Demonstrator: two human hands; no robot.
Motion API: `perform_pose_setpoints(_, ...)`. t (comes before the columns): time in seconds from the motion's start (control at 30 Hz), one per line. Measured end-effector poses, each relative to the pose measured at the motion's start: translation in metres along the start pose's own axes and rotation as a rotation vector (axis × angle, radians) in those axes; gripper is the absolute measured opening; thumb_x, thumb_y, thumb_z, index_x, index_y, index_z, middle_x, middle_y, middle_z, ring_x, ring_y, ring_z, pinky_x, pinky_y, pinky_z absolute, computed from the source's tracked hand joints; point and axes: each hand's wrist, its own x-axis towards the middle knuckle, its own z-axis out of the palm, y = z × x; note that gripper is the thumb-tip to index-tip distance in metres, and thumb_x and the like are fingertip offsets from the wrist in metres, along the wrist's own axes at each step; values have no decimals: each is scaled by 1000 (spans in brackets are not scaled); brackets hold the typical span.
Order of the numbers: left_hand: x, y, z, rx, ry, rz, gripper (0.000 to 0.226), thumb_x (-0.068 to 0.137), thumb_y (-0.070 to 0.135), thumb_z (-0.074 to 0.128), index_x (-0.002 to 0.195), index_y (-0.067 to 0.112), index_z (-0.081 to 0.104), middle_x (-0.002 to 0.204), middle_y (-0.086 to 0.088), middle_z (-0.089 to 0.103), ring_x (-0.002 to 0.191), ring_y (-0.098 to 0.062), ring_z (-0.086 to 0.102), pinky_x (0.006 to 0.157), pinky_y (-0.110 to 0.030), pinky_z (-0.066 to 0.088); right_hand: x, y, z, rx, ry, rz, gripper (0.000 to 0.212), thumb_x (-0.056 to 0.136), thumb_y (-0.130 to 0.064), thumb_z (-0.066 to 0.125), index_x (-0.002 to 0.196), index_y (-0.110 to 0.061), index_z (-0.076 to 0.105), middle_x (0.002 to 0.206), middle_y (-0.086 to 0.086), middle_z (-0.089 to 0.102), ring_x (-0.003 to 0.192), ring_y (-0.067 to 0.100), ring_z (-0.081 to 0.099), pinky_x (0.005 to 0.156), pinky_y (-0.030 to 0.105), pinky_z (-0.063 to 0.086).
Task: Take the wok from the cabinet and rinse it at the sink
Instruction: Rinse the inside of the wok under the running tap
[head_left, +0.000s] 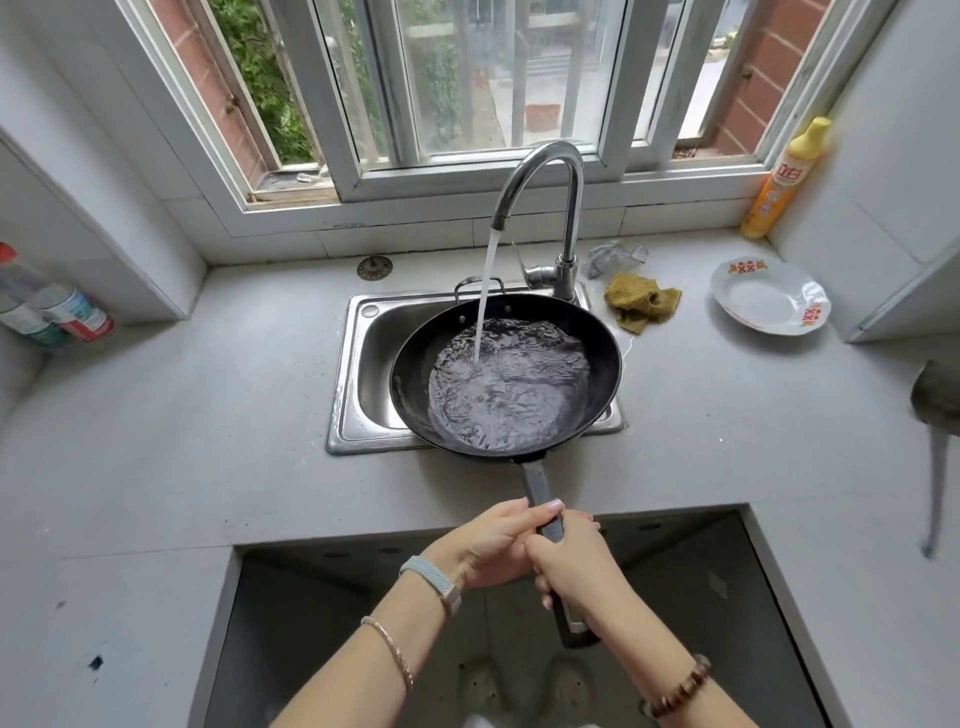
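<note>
The wok (506, 376) sits over the sink (363, 364), its bowl under the running faucet (540, 192) and holding a pool of churning water. Its handle (540, 499) runs straight back from the bowl's near rim toward the person, so the long axis lies far-to-near, bowl ahead of both hands. The left hand (498, 540) wraps the handle further up, thumb laid along it; the right hand (576, 566) grips just behind, nearer the butt end. Whether the wok rests on the sink's rim or hangs free is hard to judge. Tipping it sideways to pour out would probably be a roll about that handle axis.
</note>
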Motion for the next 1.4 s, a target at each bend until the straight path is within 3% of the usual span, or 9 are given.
perform_pose_setpoints(0.27,-10,-2,-1,54,43,-31,43,102,31,39,125,-2,56,132,-12,59,64,-26,46,44,-25,51,-4,1,12,38,18,36,14,89,-20,48,101,-15,52,58,6,53,38,16,49,41,26,46)
perform_pose_setpoints(0.5,2,8,-4,-18,33,-51,47,97,33,54,119,-9,50,121,-29,28,44,-20,55,46,-31,53,3,-12,1,100,10,88,23,87,-20,50,102,-4,58,58,6,52,36,14,48,40,24,43)
perform_pose_setpoints(0.63,4,20,5,5,121,-78,33,98,28,53,107,-2,45,62,-14,49,42,-20,54,45,-29,52,3,-23,-12,202,-60,106,10,83,-10,48,83,-9,58,53,4,48,38,13,45,41,24,42)
perform_pose_setpoints(0.83,6,23,19,65,181,-88,31,100,26,48,78,3,48,46,-5,41,39,-18,49,44,-28,50,-3,-26,-20,338,-141,136,13,86,-3,46,75,-9,51,53,2,43,38,10,42,38,21,38)
perform_pose_setpoints(0.9,4,16,18,79,188,-98,34,98,29,52,80,0,51,48,-7,42,38,-18,48,44,-28,50,-6,-18,-17,349,-132,133,11,85,-3,45,77,-8,51,52,2,43,38,10,41,38,21,37)
perform_pose_setpoints(1.03,0,-3,9,88,169,-110,59,97,35,53,114,-21,48,74,-19,51,40,-18,48,44,-29,51,-9,-2,-5,278,-100,85,15,85,-5,42,89,-1,56,54,5,43,38,13,40,38,23,38)
perform_pose_setpoints(1.1,-3,-5,7,87,143,-91,54,101,32,46,123,-17,49,90,-24,65,41,-16,48,44,-28,51,-8,2,0,224,-79,57,18,84,-5,42,95,2,56,54,6,45,38,14,42,39,24,41)
perform_pose_setpoints(1.2,-9,0,7,92,132,-76,42,101,30,44,118,-6,57,131,-26,56,40,-14,49,42,-26,51,-8,0,5,160,-78,28,11,84,-5,43,83,-5,54,53,8,47,39,15,47,42,27,45)
perform_pose_setpoints(1.4,-2,23,-10,36,211,-85,57,81,41,73,113,-1,53,108,-18,38,34,-11,51,36,-22,47,5,-37,-1,203,-108,77,15,82,-6,47,74,-2,59,52,9,56,37,17,53,44,23,48)
